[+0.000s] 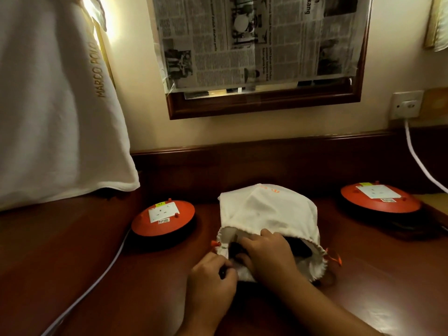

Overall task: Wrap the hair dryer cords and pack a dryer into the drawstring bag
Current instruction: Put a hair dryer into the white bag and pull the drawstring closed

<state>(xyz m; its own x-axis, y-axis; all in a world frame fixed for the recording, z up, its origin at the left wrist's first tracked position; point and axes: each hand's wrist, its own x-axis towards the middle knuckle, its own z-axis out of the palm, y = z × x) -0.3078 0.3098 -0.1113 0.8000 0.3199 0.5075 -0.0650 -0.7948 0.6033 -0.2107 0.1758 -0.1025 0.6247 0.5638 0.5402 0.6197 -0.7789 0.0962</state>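
White cloth drawstring bag [266, 209] lies on its side on the dark reddish-brown wooden table [363, 287], its gathered mouth turned toward the person. At the near left of that mouth the left hand [212, 282] has its fingers curled and pinches the bag's rim. Just to its right, the right hand [269, 255] reaches into the opening with bent fingers resting on something black inside; whether it grips that thing or only presses on it cannot be told. The black shape [299, 248] shows in the shadow behind the right hand, most likely the hair dryer, though little of it is visible. Orange drawstring ends [335, 258] stick out at both sides of the mouth.

Left of the bag sits a round orange cable reel [163, 218] with a white socket plate on top, and a white cable [97, 280] runs from it toward the near left. A second orange reel [380, 198] sits to the bag's right, a little farther back. Far left hangs a white towel [48, 117] lettered MARCO POLO in gold. On the wall behind the bag hangs a dark wooden frame [264, 103] covered with newspaper [261, 44] — and to its right, a white wall socket [407, 105].
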